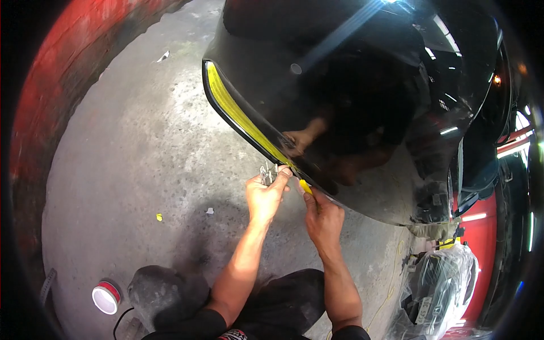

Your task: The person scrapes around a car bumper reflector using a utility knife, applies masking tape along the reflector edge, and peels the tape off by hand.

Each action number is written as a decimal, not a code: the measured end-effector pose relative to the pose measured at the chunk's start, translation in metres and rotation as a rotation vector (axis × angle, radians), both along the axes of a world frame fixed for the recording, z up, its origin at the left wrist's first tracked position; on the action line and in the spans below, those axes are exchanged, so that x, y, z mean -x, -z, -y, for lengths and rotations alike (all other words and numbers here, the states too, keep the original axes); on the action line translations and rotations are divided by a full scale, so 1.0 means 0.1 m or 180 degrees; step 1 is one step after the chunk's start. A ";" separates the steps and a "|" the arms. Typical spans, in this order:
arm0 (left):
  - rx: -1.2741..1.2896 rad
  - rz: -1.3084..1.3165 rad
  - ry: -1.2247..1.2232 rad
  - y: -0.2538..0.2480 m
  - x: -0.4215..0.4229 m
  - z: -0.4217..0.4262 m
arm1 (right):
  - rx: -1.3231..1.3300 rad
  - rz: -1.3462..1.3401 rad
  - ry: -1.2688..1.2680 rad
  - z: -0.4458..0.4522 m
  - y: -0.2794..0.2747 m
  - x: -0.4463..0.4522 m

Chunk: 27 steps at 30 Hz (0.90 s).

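Observation:
A glossy black car body panel [362, 85] curves over the floor, with a yellow strip [226, 105] set along its black-edged lower lip. My left hand [267, 195] is closed at the lip's near end, its fingertips touching the edge. A small silvery piece [264, 174] sticks out of that hand; its kind is not clear. Beside it, my right hand [324, 218] grips a small yellow tool [306, 187] against the underside of the panel's edge. The tool's tip is too small to make out. The glossy panel mirrors a hand.
Grey concrete floor [141, 141] runs left to a red wall [62, 51]. A red-and-white tape roll [106, 297] lies at lower left, near a dark rounded object [161, 294]. Plastic-wrapped car part [442, 289] stands at right. Small scraps [159, 217] lie on the floor.

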<state>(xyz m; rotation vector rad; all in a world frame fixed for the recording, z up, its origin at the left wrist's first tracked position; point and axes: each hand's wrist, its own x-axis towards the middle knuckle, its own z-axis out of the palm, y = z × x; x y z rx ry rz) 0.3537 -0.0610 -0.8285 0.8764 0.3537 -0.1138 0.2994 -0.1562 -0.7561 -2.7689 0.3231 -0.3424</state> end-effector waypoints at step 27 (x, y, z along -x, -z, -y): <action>-0.0138 -0.0078 -0.0571 0.05 0.00 0.02 | 0.0851 0.0781 -0.0461 0.14 0.14 0.01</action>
